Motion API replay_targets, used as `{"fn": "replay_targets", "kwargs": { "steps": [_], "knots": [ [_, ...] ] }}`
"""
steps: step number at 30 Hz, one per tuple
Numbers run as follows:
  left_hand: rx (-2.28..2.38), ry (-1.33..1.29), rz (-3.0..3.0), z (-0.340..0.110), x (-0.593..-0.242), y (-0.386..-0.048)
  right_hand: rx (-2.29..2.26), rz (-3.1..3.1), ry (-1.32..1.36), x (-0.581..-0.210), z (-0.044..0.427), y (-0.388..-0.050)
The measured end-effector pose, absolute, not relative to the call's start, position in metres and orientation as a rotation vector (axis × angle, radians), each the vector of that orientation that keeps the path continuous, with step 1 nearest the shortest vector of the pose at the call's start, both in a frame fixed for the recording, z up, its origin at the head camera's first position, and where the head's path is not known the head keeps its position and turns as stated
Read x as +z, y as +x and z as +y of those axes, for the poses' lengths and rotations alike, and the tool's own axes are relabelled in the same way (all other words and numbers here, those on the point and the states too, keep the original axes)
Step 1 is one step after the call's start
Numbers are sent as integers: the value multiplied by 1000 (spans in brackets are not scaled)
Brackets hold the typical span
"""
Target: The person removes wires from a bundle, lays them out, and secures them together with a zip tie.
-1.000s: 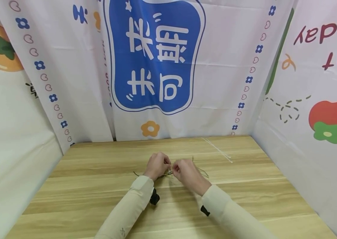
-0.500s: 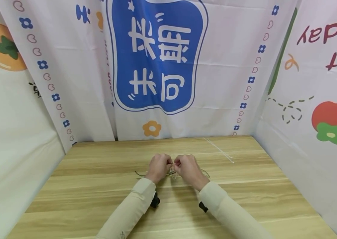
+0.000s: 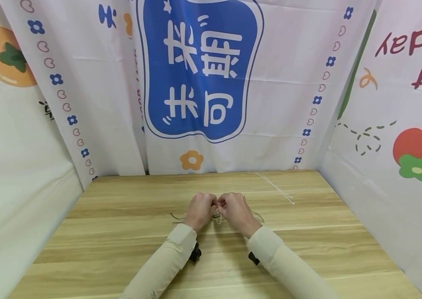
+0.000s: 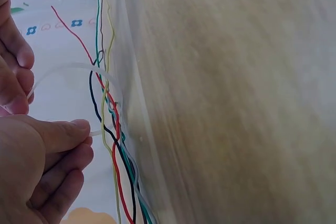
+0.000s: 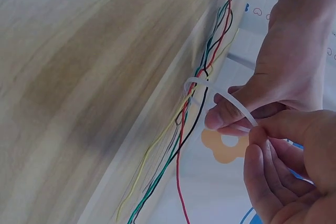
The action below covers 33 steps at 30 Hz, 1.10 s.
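Note:
A bundle of thin coloured wires (image 4: 116,124), with red, black, green, yellow and grey strands, lies on the wooden table. Round its middle loops a white cable tie (image 5: 231,98). One end of the tie is pinched between thumb and fingers of my left hand (image 3: 200,209), seen low at the left of the left wrist view. My right hand (image 3: 235,211) pinches the other end, and its fingers (image 5: 262,171) show in the right wrist view. Both hands are close together above the bundle. The tie's ends are covered by the fingertips.
Loose white cable ties (image 3: 276,187) lie at the table's back right. The wooden table (image 3: 121,232) meets printed curtains (image 3: 278,83) at the back and sides. Black wrist cameras (image 3: 195,253) sit under both cuffs.
A second ago my hands were slightly apart and lower over the wires. They have since come closer together, and the loop of the white tie now shows beneath them.

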State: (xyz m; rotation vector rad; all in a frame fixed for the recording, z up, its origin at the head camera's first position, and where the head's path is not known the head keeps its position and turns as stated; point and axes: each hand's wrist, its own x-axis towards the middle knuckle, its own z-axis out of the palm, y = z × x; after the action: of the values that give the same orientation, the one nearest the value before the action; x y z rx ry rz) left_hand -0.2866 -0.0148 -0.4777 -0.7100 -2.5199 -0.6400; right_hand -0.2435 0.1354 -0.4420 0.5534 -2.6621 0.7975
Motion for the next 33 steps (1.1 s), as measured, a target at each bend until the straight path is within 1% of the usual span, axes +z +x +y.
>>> {"fn": "replay_targets", "kwargs": {
  "steps": [27,33],
  "knots": [
    [-649,-720,-2478,-16,-477,-286,732,-2657,588,-445,132,-247],
    [-743,-693,-2511,-16,-476,-285,736,-2653,587,-445,132,-249]
  ]
}}
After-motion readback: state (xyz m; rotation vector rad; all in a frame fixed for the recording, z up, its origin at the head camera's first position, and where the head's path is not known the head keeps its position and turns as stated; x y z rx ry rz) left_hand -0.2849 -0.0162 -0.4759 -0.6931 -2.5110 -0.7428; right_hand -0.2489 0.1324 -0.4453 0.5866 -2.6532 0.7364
